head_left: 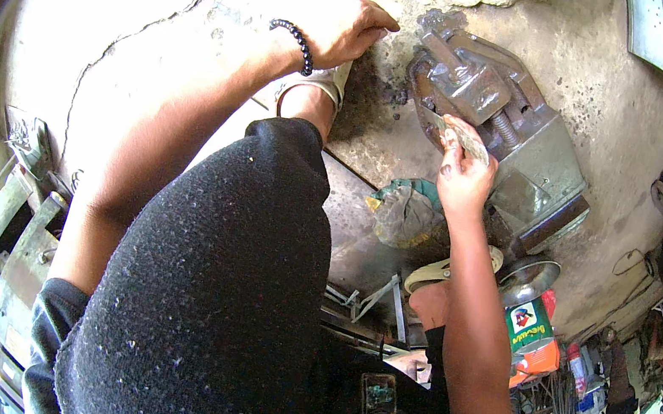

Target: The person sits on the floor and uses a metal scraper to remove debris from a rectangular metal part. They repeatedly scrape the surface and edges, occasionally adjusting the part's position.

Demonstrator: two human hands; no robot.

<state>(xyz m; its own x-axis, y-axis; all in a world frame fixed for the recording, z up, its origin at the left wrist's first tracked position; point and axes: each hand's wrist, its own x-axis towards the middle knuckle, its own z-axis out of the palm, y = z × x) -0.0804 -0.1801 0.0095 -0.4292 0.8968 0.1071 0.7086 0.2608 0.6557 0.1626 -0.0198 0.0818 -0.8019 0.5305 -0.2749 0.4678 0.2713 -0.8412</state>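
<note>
A heavy, greasy metal vise (545, 153) lies on the concrete floor in front of me, its threaded screw (504, 128) showing between the jaw block and the grey body. Over its near left side, my right hand (467, 172) is closed around a flat, pale grey piece (470, 142) with a thin pointed end; whether it is a scraper or a folded scrap I cannot tell. My left hand (349, 34), above my foot, has its index finger stretched toward the vise's far end without touching it. Its other fingers are partly hidden, and nothing shows in it.
A grey and green rag bundle (408, 210) lies left of my right forearm. Near my right foot are a metal bowl (530, 281), a green package (528, 322) and an orange bag (538, 362). Metal frames (18, 237) stand left; another person (618, 413) is far right.
</note>
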